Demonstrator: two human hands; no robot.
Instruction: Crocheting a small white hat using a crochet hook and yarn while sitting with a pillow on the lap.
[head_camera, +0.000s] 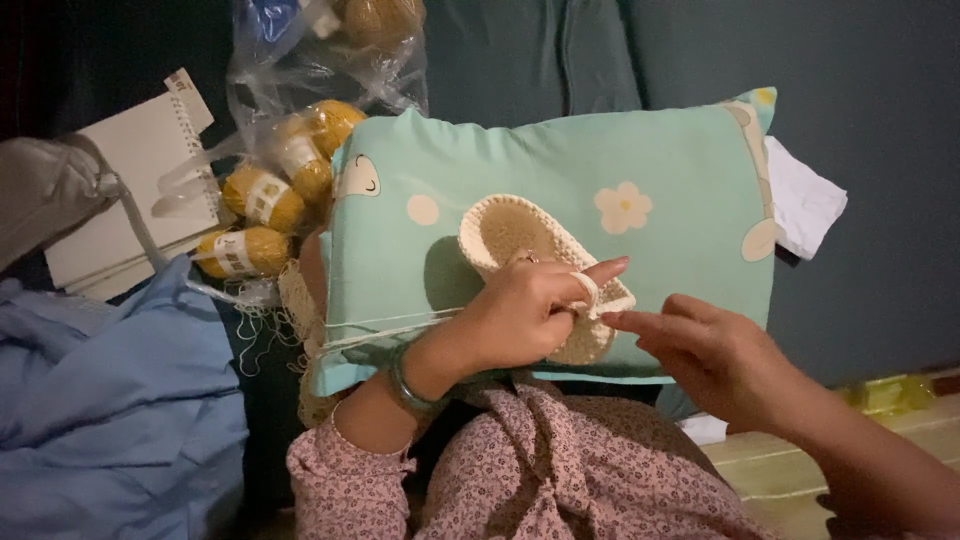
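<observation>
Mint pillow (620, 150) w/ flower print is lying across the lap, blue cloth (110, 400) and white spiral notebook (140, 190) sitting at left. Clear plastic bag (300, 90) upper left is holding yellow yarn balls (262, 197), each w/ a white paper band. Cream crochet piece (505, 232) is resting on pillow centre; left hand (525, 310) is gripping its near edge, yarn looped over forefinger, right hand (700, 350) pinching narrow just beside it.

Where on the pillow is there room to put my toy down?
The pillow is bare along its top, above the cream crochet piece, and on its right side past the printed flower. It is crowded in the lower middle, where the left hand and right hand meet at the crochet.
</observation>
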